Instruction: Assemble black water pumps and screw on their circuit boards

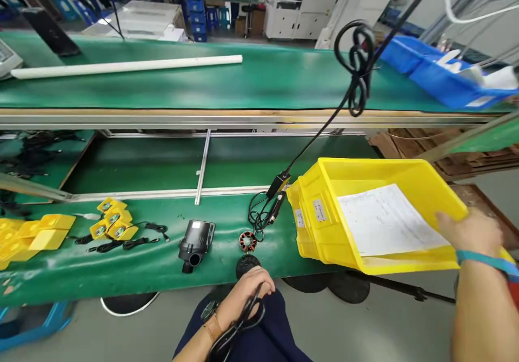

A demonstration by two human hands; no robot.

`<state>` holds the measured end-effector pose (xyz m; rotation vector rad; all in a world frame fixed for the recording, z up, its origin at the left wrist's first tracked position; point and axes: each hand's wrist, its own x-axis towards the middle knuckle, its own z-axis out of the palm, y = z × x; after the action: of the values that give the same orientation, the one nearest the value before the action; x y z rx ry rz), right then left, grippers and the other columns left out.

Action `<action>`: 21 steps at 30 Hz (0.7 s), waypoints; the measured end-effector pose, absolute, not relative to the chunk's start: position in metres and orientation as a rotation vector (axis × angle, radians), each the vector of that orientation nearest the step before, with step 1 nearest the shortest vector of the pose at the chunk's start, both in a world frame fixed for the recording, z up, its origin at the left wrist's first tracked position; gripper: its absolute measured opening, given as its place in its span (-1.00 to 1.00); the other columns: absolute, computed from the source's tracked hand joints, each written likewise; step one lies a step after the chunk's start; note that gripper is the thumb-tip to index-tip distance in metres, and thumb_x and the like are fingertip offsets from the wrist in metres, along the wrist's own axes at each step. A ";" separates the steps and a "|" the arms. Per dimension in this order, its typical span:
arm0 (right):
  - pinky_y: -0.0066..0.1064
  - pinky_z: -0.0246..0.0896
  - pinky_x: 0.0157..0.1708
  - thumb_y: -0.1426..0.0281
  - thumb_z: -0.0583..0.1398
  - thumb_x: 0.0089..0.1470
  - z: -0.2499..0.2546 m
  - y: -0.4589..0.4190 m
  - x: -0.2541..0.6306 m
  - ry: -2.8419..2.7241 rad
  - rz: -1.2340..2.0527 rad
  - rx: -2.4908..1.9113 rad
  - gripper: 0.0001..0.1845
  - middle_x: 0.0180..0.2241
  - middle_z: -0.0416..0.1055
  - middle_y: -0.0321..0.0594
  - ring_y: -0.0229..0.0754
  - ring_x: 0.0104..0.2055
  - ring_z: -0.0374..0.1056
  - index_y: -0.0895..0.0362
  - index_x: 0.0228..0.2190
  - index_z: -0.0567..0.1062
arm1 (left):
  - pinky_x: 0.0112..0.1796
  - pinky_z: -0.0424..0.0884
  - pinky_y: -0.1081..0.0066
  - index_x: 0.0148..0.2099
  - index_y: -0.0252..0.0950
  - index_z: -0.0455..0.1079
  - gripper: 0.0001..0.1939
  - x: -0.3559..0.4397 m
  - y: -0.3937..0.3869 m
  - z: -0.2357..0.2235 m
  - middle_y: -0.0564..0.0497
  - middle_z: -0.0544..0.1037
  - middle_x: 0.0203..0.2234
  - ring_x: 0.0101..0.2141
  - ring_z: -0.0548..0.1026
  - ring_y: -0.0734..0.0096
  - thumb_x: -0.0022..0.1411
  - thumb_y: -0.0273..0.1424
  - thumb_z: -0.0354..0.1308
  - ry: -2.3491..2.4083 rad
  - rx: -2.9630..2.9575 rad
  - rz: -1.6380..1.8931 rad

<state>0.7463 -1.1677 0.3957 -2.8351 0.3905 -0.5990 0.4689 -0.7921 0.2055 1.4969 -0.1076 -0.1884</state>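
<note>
In the left hand (pixel 252 290), black cable (pixel 229 336), its loops beside the wrist

Teal wristband (pixel 482 262), dark watch (pixel 209 311), tan strap (pixel 213 328), navy clothing (pixel 278 327)

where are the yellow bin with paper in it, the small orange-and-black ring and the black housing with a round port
Yellow bin (pixel 375 175), head view: inner far wall.
Orange-and-black ring (pixel 242 242), head view: left side of its band.
Black housing (pixel 198 239), head view: middle of its body.

L hand (pixel 250 290): grips blk cable (pixel 227 340), 6 o'clk
R hand (pixel 472 231): blurred, at ylw bin (pixel 381 172), 3 o'clk
Wht tube (pixel 130 67): 10 o'clk
</note>
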 end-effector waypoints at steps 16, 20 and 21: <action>-0.22 0.39 -0.11 0.16 0.41 -0.05 0.143 -0.871 0.572 0.136 1.032 -2.449 -0.45 -0.17 0.59 0.06 0.12 -0.09 0.53 0.22 -0.12 0.47 | -0.37 0.36 0.36 -0.16 -0.26 0.46 -0.91 0.449 -0.800 0.186 0.03 0.63 -0.30 -0.27 0.51 0.34 0.44 -0.47 0.13 -0.892 2.077 -0.088; -0.12 0.37 -0.03 0.17 0.42 -0.11 0.117 -0.860 0.559 0.327 0.844 -2.504 -0.20 0.01 0.47 0.32 0.24 0.01 0.50 0.30 0.06 0.30 | -0.29 0.48 0.45 0.01 -0.23 0.47 -0.77 0.425 -0.782 0.179 0.00 0.65 -0.12 -0.21 0.59 0.38 0.46 -0.53 0.03 -0.790 2.117 -0.079; -0.11 0.36 0.00 0.17 0.41 -0.11 0.113 -0.858 0.555 0.351 0.771 -2.500 -0.17 0.06 0.43 0.35 0.24 0.04 0.48 0.30 0.09 0.27 | -0.27 0.50 0.45 0.05 -0.22 0.47 -0.72 0.419 -0.776 0.180 -0.02 0.64 -0.06 -0.19 0.61 0.38 0.46 -0.54 -0.01 -0.739 2.107 -0.057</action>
<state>0.5553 -0.8583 0.1126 -2.4997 0.3510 0.7714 0.4187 -0.7755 0.1799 2.1072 -0.7392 -0.0572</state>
